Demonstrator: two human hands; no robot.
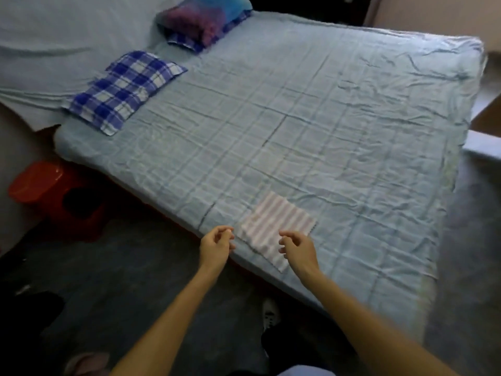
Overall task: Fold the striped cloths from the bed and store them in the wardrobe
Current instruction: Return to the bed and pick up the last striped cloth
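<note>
A pink-and-white striped cloth (273,226) lies folded into a small rectangle on the bed (311,126), near its front edge. My left hand (215,246) hovers just left of the cloth, off the mattress edge, fingers loosely curled and holding nothing. My right hand (298,249) hangs over the cloth's near right corner, fingers apart and empty. Neither hand grips the cloth. The wardrobe is not in view.
A blue-and-white checked pillow (122,90) lies at the bed's far left, and a blue-purple pillow (203,20) sits behind it. A red plastic stool (40,183) stands on the floor at the left. My feet and dark floor are below.
</note>
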